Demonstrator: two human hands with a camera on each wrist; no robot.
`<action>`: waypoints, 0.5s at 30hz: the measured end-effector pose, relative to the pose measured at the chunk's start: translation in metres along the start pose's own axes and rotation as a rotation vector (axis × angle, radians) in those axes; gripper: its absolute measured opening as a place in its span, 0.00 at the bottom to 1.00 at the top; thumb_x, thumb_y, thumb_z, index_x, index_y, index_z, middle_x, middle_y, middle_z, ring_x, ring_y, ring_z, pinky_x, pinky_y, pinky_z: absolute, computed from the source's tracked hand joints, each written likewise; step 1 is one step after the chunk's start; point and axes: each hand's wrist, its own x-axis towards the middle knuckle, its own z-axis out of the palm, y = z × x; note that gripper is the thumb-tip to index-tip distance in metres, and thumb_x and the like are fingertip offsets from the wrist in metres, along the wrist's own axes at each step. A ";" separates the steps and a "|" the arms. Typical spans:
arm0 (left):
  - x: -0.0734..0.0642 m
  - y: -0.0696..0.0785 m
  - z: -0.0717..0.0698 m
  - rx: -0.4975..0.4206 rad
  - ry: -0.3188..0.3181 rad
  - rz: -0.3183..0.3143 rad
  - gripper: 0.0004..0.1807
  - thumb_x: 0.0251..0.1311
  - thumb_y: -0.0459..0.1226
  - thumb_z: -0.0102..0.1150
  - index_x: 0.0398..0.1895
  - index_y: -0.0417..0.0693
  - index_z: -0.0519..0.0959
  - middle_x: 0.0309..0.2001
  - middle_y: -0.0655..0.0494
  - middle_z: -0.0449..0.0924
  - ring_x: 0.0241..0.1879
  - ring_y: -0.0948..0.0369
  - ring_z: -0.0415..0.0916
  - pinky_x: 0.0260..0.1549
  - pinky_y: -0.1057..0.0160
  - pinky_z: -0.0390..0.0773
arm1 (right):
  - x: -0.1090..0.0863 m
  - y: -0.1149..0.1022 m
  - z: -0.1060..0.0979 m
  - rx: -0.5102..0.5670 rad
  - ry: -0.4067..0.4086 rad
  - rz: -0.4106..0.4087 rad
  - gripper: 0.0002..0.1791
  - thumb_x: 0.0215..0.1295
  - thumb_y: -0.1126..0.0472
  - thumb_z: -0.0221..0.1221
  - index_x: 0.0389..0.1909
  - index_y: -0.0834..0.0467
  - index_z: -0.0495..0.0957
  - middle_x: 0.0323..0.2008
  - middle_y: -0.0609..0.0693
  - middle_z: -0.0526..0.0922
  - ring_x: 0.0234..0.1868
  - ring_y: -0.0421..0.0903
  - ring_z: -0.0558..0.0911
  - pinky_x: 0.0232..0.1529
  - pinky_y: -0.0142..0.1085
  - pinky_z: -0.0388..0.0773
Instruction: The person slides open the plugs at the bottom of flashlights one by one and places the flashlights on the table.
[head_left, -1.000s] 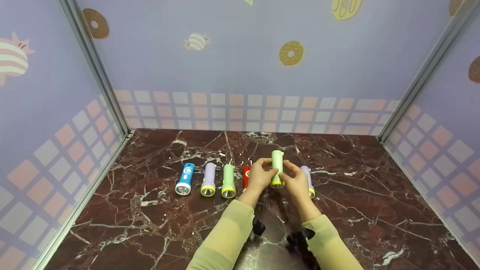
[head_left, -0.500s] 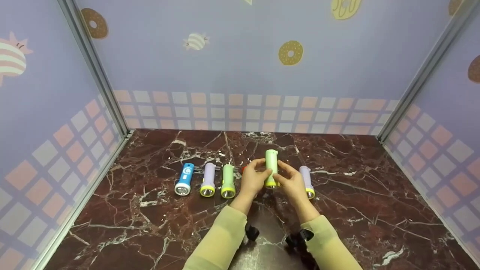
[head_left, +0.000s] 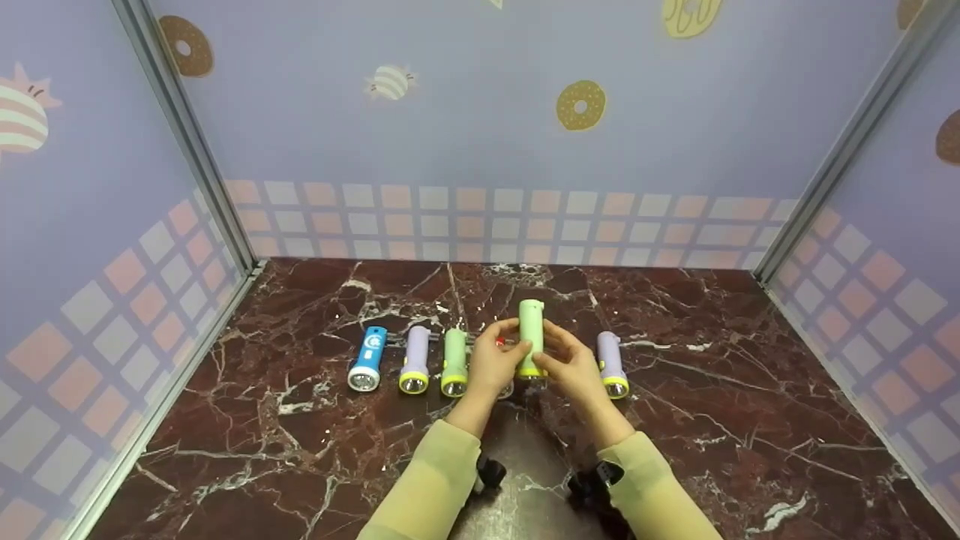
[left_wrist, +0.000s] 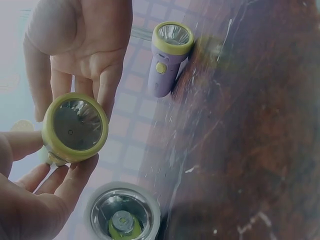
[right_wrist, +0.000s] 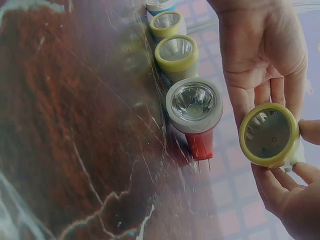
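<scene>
Both hands hold a pale green flashlight (head_left: 531, 330) with a yellow lens ring, raised over the table, its lens end towards the person. My left hand (head_left: 493, 364) pinches it from the left and my right hand (head_left: 574, 367) from the right, thumbs near the lens end. Behind the left hand, mostly hidden in the head view, is a red flashlight (right_wrist: 201, 142) with a whitish lens ring; two thin metal prongs show at its tail in the right wrist view. A lilac flashlight (head_left: 611, 360) lies to the right of the right hand.
Left of the hands, a blue flashlight (head_left: 370, 356), another lilac flashlight (head_left: 417, 349) and another pale green flashlight (head_left: 454, 352) lie in a row on the dark red marbled table (head_left: 300, 465). Patterned lilac panels (head_left: 480, 142) wall in the back and both sides.
Both hands have carried the green flashlight leftward, from right of the red flashlight to close beside it. The left hand now covers most of the red one; the lilac one at right is fully exposed.
</scene>
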 end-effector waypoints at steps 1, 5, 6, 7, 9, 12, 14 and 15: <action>-0.001 0.000 -0.001 -0.006 -0.001 0.002 0.24 0.61 0.30 0.67 0.61 0.32 0.77 0.57 0.35 0.82 0.47 0.44 0.85 0.46 0.56 0.87 | 0.000 0.000 0.000 -0.005 0.000 -0.003 0.34 0.66 0.72 0.60 0.73 0.68 0.65 0.63 0.72 0.78 0.58 0.59 0.83 0.43 0.30 0.83; -0.002 0.002 -0.003 -0.026 0.000 0.009 0.24 0.60 0.29 0.67 0.61 0.31 0.76 0.57 0.34 0.82 0.49 0.42 0.85 0.47 0.55 0.87 | 0.000 -0.001 0.001 -0.012 0.002 -0.005 0.35 0.65 0.72 0.62 0.73 0.67 0.66 0.59 0.72 0.80 0.51 0.51 0.85 0.40 0.29 0.82; -0.002 0.003 -0.003 -0.025 0.001 0.007 0.25 0.60 0.29 0.67 0.61 0.31 0.76 0.57 0.35 0.82 0.49 0.42 0.85 0.46 0.56 0.87 | 0.000 -0.001 0.001 -0.012 0.003 -0.004 0.35 0.65 0.72 0.62 0.73 0.66 0.66 0.59 0.71 0.81 0.50 0.49 0.85 0.39 0.29 0.82; -0.003 0.003 -0.003 -0.025 0.002 0.005 0.25 0.60 0.28 0.67 0.60 0.31 0.76 0.57 0.35 0.82 0.49 0.43 0.85 0.46 0.56 0.87 | 0.000 0.000 0.002 -0.012 0.002 -0.004 0.35 0.65 0.72 0.63 0.73 0.66 0.66 0.58 0.71 0.81 0.49 0.47 0.85 0.39 0.29 0.82; -0.003 0.004 -0.004 -0.023 0.003 -0.001 0.25 0.59 0.28 0.66 0.60 0.31 0.77 0.56 0.35 0.82 0.48 0.44 0.85 0.44 0.58 0.87 | 0.000 0.001 0.002 -0.009 0.001 -0.008 0.35 0.64 0.72 0.63 0.73 0.66 0.67 0.57 0.71 0.82 0.48 0.46 0.85 0.38 0.29 0.82; -0.004 0.004 -0.005 -0.018 0.004 -0.003 0.25 0.59 0.28 0.66 0.60 0.31 0.77 0.56 0.35 0.82 0.47 0.44 0.85 0.43 0.59 0.86 | 0.000 0.002 0.003 -0.004 0.003 -0.023 0.35 0.63 0.74 0.63 0.73 0.67 0.67 0.57 0.72 0.82 0.49 0.49 0.86 0.41 0.29 0.83; -0.004 0.003 -0.005 -0.016 0.005 0.004 0.24 0.59 0.28 0.66 0.60 0.31 0.77 0.56 0.35 0.82 0.47 0.43 0.85 0.43 0.59 0.86 | -0.001 0.003 0.003 -0.004 0.002 -0.035 0.35 0.63 0.74 0.63 0.72 0.67 0.67 0.57 0.72 0.82 0.50 0.52 0.87 0.42 0.29 0.83; -0.004 0.003 -0.004 -0.016 0.006 0.006 0.24 0.58 0.27 0.66 0.60 0.31 0.77 0.56 0.35 0.82 0.48 0.43 0.85 0.43 0.59 0.86 | -0.001 0.003 0.003 -0.003 0.001 -0.040 0.35 0.63 0.75 0.63 0.72 0.67 0.67 0.57 0.73 0.81 0.50 0.53 0.87 0.43 0.29 0.84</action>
